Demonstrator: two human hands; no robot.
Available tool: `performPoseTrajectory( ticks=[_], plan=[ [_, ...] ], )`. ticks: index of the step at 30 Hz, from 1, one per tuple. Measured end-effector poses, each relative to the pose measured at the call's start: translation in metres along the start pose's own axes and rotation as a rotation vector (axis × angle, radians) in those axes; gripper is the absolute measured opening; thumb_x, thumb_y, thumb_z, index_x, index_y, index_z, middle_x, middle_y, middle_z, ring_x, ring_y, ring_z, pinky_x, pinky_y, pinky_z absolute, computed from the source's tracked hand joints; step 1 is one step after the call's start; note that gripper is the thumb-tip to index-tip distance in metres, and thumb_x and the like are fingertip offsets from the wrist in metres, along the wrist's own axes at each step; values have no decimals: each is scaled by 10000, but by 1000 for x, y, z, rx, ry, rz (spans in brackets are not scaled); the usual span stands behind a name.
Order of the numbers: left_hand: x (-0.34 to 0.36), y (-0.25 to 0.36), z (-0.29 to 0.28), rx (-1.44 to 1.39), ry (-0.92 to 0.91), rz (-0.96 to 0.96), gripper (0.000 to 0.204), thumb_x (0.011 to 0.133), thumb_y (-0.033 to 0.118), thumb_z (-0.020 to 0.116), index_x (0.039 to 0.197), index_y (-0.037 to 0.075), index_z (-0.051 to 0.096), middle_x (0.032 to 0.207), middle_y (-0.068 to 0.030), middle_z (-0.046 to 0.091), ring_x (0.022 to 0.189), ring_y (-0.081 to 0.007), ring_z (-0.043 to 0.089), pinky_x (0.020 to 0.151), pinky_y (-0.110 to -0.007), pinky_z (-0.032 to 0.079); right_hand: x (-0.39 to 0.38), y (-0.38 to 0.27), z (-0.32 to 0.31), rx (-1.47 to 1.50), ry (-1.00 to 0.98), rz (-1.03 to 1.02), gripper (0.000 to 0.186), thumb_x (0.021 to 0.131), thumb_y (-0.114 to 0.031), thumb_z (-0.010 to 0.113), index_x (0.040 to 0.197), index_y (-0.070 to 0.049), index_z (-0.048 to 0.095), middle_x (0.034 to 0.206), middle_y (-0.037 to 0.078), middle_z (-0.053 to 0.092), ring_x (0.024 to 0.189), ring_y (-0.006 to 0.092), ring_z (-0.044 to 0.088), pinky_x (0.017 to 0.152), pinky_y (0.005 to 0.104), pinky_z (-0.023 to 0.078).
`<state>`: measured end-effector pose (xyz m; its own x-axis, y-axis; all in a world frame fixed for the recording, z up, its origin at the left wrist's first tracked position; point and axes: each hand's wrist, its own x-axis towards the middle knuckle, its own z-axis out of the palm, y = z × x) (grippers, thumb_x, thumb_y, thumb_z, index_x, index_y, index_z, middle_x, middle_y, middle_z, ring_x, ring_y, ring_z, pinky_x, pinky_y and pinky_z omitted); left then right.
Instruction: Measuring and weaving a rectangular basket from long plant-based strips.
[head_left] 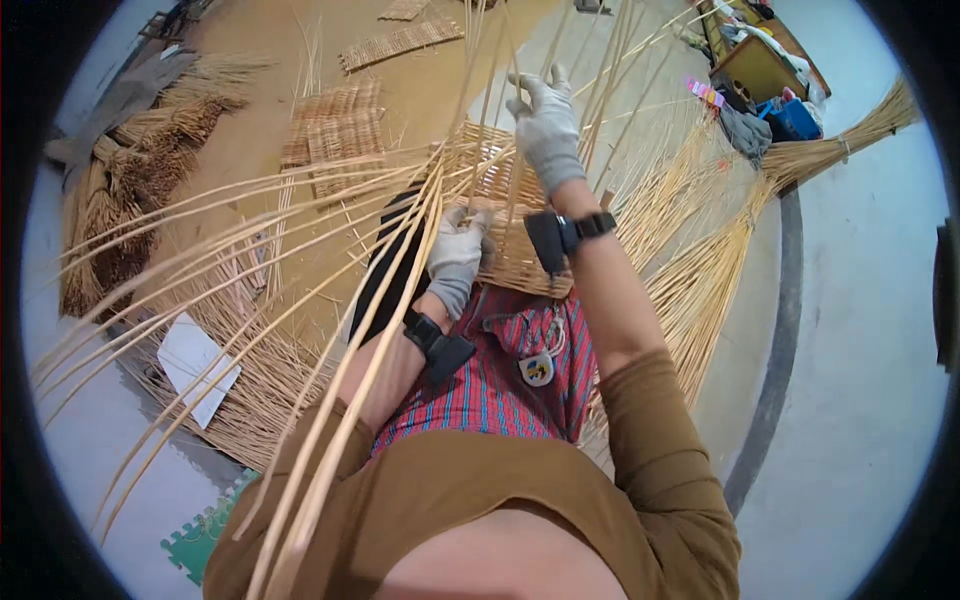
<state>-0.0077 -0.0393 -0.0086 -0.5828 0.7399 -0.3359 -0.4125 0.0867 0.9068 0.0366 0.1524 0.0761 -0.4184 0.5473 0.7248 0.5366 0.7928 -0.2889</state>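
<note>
A partly woven wicker panel [520,250] rests on my lap, long pale rods fanning out from its left side and far edge. My left hand [457,250], in a grey-white work glove, lies at the panel's left part, fingers curled round the weave where rods cross. Above the panel's far right part, my right hand [549,132] is raised in a matching glove. Its thumb and fingers close about a thin upright rod [516,105]. The loose rods [300,225] sweep left past my left arm, some curving down toward my body.
Rod bundles [700,270] lie at the right, tied ones [130,200] at the far left. Finished woven panels [335,125] sit on the brown floor ahead. A white sheet [198,368] lies on rods at left. A box of items [765,70] stands far right.
</note>
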Motion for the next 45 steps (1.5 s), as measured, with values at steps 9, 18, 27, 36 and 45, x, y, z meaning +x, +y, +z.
performPoseTrajectory(
  ticks=[9, 18, 27, 36, 45],
  plan=[
    [3, 4, -24, 50, -103, -46, 259, 927, 228, 717, 1036, 35, 583, 628, -85, 651, 467, -158, 592, 410, -309, 475, -92, -35, -100, 800, 271, 383, 738, 963, -110, 577, 1548, -83, 128, 1053, 187, 683, 914, 180, 649, 774, 333, 549],
    [-11, 43, 52, 755, -566, 9, 367, 1018, 304, 534, 1277, 44, 548, 932, -111, 724, 696, -190, 661, 638, -309, 540, -212, 22, -133, 958, 550, 1085, 180, 976, -140, 639, 1119, -66, 558, 1006, 112, 702, 920, 171, 687, 658, 263, 524],
    [15, 23, 65, 1031, -447, 176, 412, 965, 374, 609, 1038, -24, 684, 920, -156, 726, 814, -244, 717, 737, -373, 559, -95, 59, -93, 596, 133, 585, 338, 934, -61, 599, 1253, -101, 494, 928, 96, 647, 858, 206, 666, 713, 353, 548],
    [-23, 17, 59, 903, -333, 823, 319, 870, 217, 729, 1132, 121, 576, 970, -75, 666, 878, -227, 685, 835, -404, 537, -158, 47, -95, 1792, 826, 1332, 144, 1025, -220, 525, 1009, -79, 506, 668, -6, 417, 469, 115, 304, 445, 285, 365],
    [-19, -23, 77, 1111, -376, 1207, 407, 750, 227, 747, 1124, 174, 595, 1078, -36, 666, 1032, -269, 629, 880, -440, 400, -153, 45, -84, 1433, 702, 1219, 441, 1013, -523, 500, 831, -120, 506, 547, -18, 379, 440, 121, 371, 379, 273, 294]
  ],
)
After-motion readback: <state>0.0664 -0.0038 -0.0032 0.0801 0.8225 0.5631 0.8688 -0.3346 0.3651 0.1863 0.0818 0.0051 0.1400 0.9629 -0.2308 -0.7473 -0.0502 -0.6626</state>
